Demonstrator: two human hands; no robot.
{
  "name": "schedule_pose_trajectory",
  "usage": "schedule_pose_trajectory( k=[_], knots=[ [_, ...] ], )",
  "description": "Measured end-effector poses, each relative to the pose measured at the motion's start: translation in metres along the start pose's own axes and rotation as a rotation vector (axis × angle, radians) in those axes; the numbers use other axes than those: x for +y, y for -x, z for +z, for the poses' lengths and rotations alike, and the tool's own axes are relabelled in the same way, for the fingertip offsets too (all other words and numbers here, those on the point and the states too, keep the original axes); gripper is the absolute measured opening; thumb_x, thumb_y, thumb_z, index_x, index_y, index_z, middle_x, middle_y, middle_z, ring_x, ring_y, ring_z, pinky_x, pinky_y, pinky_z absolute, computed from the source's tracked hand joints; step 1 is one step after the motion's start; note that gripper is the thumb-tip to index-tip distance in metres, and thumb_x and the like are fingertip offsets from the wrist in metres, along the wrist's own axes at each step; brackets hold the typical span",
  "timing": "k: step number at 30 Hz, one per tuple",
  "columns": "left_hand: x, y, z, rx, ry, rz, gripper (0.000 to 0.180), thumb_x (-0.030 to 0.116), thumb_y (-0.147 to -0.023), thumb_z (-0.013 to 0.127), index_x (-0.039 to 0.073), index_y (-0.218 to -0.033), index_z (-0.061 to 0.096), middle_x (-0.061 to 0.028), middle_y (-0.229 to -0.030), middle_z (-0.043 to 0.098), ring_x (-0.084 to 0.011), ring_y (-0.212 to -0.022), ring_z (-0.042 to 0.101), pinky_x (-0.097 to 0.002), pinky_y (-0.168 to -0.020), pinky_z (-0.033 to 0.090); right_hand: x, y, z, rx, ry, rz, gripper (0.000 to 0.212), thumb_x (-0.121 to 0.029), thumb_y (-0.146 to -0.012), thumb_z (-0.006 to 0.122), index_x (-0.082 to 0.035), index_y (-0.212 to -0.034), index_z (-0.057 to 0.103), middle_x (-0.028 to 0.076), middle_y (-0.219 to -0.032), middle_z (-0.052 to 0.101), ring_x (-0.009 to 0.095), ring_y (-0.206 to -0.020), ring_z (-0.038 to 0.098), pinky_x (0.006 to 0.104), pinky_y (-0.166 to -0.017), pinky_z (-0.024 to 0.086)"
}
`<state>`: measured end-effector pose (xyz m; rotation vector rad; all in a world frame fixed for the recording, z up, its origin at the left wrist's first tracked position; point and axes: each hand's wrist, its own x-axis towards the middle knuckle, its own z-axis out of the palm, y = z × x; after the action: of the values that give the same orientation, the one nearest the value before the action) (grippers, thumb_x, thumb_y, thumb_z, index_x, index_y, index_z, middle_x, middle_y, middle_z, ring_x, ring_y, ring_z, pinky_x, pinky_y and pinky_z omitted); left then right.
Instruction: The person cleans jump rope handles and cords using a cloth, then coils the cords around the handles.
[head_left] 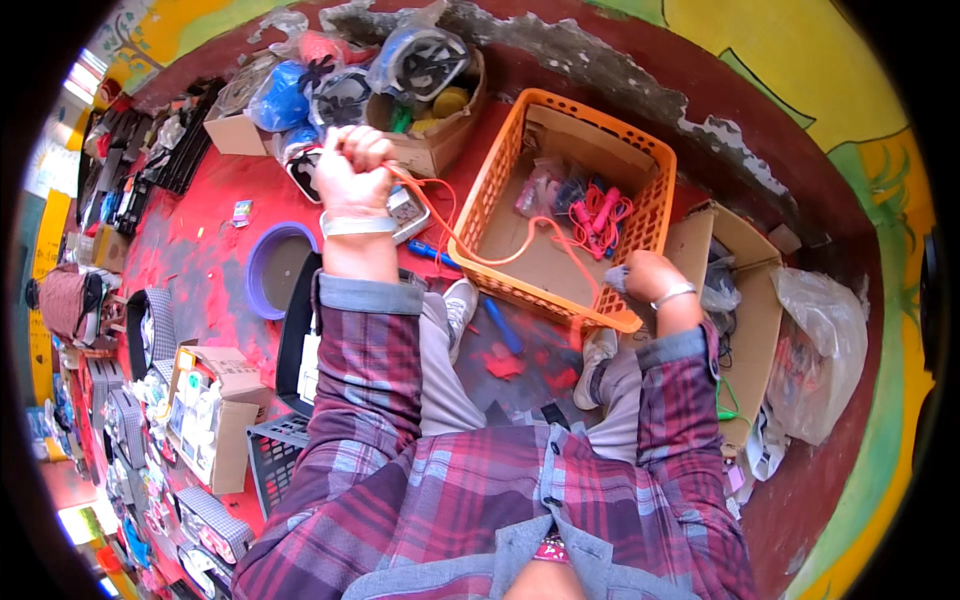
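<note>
An orange cord [531,232] is running from the left hand [357,165] down over the side of an orange perforated plastic basket [655,210] and curving across its inside toward the right hand [650,277]; the left fingers are curling tightly around the cord beyond the basket's left side, apparently so that this stretch is hanging clear of the contents; the right fingers are closing on a small grey bunched piece [617,280] at the near right corner, and I cannot tell whether they are pinching the cord too; pink handles with coiled cords [606,208] are lying inside the basket beside clear-bagged items [540,185]; a cardboard sheet [590,140] is standing against the far wall, perhaps as a lining; the basket is sitting on the red floor just ahead of the feet, probably to be within both hands' reach; a cardboard box of plastic-wrapped helmets [455,150] is standing at the far left, a purple tub [255,270] is resting nearer, and an open cardboard box [755,330] is standing on the right.
</note>
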<state>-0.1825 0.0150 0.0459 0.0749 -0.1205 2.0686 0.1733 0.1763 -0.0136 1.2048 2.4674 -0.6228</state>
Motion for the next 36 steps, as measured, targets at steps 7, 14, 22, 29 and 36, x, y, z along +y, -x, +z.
schedule_pose_trajectory(
  k=[7, 14, 22, 29, 36],
  knots=[
    [-0.063, 0.006, -0.002, 0.121, -0.166, -0.108, 0.043, 0.036, -0.097, 0.029, 0.011, -0.063, 0.037, 0.0035, -0.049, 0.024, -0.0088, -0.040, 0.020, -0.0235, -0.039, 0.019, -0.003, 0.041, -0.050, 0.072, -1.128, -0.492, 0.038, -0.022, -0.091, 0.050, 0.001, -0.122, 0.047, 0.007, -0.111, 0.056, 0.013, -0.097, 0.054, 0.0254, -0.085, 0.043],
    [-0.122, 0.017, -0.008, 0.058, -0.373, -0.152, 0.035, 0.035, -0.096, 0.035, 0.007, -0.079, 0.048, -0.0017, -0.066, 0.041, -0.0137, -0.060, 0.041, -0.0270, -0.060, 0.037, -0.026, 0.007, -0.033, 0.080, -1.884, -0.702, 0.054, -0.036, -0.086, 0.055, 0.004, -0.121, 0.046, 0.011, -0.114, 0.056, 0.021, -0.102, 0.055, 0.0324, -0.089, 0.043],
    [-0.163, 0.035, 0.000, -0.182, -1.007, -0.196, 0.034, 0.027, -0.095, 0.042, -0.002, -0.107, 0.054, -0.0107, -0.107, 0.058, -0.0168, -0.100, 0.054, -0.0296, -0.091, 0.041, -0.078, 0.010, -0.023, -0.041, -1.901, -0.651, 0.049, -0.036, -0.084, 0.059, -0.003, -0.118, 0.048, 0.006, -0.108, 0.058, 0.016, -0.096, 0.057, 0.0299, -0.082, 0.047],
    [-0.162, 0.015, -0.051, -0.577, -1.712, 0.143, 0.028, 0.018, -0.093, 0.046, 0.000, -0.112, 0.057, -0.0088, -0.105, 0.060, -0.0110, -0.091, 0.055, -0.0233, -0.086, 0.041, -0.079, 0.011, -0.023, -0.247, -1.801, -0.521, 0.026, -0.026, -0.088, 0.054, -0.004, -0.103, 0.057, 0.005, -0.089, 0.062, 0.014, -0.076, 0.060, 0.0269, -0.065, 0.050],
    [-0.166, 0.031, -0.021, 0.019, -1.007, -0.335, 0.035, 0.027, -0.093, 0.046, -0.005, -0.103, 0.058, -0.0093, -0.094, 0.063, -0.0126, -0.083, 0.059, -0.0251, -0.077, 0.046, -0.098, 0.020, -0.025, -0.085, -1.849, -0.441, 0.024, -0.022, -0.088, 0.054, -0.004, -0.103, 0.057, 0.004, -0.082, 0.061, 0.011, -0.067, 0.059, 0.0238, -0.056, 0.049]
  ],
)
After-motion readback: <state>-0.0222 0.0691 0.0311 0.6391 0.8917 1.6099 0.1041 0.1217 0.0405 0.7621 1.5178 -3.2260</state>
